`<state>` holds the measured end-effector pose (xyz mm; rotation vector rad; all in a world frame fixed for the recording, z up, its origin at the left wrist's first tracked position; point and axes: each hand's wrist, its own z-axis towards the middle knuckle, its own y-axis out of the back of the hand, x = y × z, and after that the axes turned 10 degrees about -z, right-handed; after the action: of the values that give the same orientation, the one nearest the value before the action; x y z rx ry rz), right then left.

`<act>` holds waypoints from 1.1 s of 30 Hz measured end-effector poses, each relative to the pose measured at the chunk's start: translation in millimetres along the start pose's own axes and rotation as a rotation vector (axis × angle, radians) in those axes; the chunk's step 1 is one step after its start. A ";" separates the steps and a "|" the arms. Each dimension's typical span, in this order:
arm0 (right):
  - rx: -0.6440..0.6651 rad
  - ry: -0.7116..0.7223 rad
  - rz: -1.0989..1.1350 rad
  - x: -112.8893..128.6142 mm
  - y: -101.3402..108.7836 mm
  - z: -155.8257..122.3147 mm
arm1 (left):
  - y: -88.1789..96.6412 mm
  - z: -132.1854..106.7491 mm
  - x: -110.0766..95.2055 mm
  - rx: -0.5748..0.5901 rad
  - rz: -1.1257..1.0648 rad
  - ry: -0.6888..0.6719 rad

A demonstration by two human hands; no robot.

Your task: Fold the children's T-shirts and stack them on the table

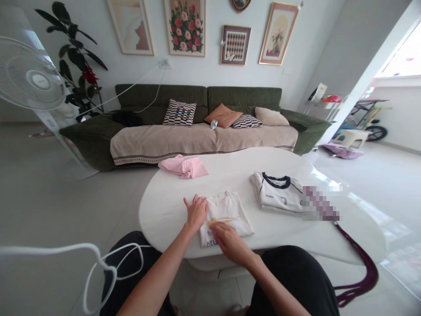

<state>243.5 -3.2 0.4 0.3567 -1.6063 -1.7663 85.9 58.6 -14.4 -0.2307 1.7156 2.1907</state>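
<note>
A white garment [230,210] lies folded on the table in front of me, with a yellowish-brown print and dark lettering of which "HEL" shows. Its top edge looks gathered; I cannot tell whether it is a top or shorts. My left hand [197,212] rests on its left edge, thumb spread away from the fingers. Lower down, my right hand [226,237] touches the printed front, its fingers laid on the cloth and partly covering the lettering. Neither hand lifts the fabric.
The white oval table [164,208] also bears a crumpled pink cloth [184,166] and folded white jerseys [279,195] with dark collars. A dark red strap [362,259] hangs by the right edge. Behind stands a green sofa [164,96]; a fan [37,79] is left. A white cable [95,254] loops nearby.
</note>
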 end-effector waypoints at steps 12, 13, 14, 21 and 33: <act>0.023 -0.548 -0.244 -84.7 -27.5 3.4 | -19.7 -37.7 13.9 0.086 -0.159 0.098; -0.020 -0.614 -0.233 -84.1 -25.7 4.0 | -17.9 -39.7 15.8 0.033 -0.168 0.145; -0.052 -0.681 -0.218 -84.2 -23.7 5.7 | -16.8 -41.8 17.0 -0.014 -0.185 0.193; -0.022 -0.818 -0.057 -96.1 -13.3 26.5 | -20.3 -36.0 12.7 -0.039 -0.481 0.411; -0.318 -0.723 0.197 -156.4 56.1 -21.5 | -7.1 25.3 -69.3 0.310 -1.504 0.479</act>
<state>385.6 85.1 9.8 -0.6398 -1.6920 -2.0701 154.7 72.7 8.9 -1.4505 1.2203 0.7596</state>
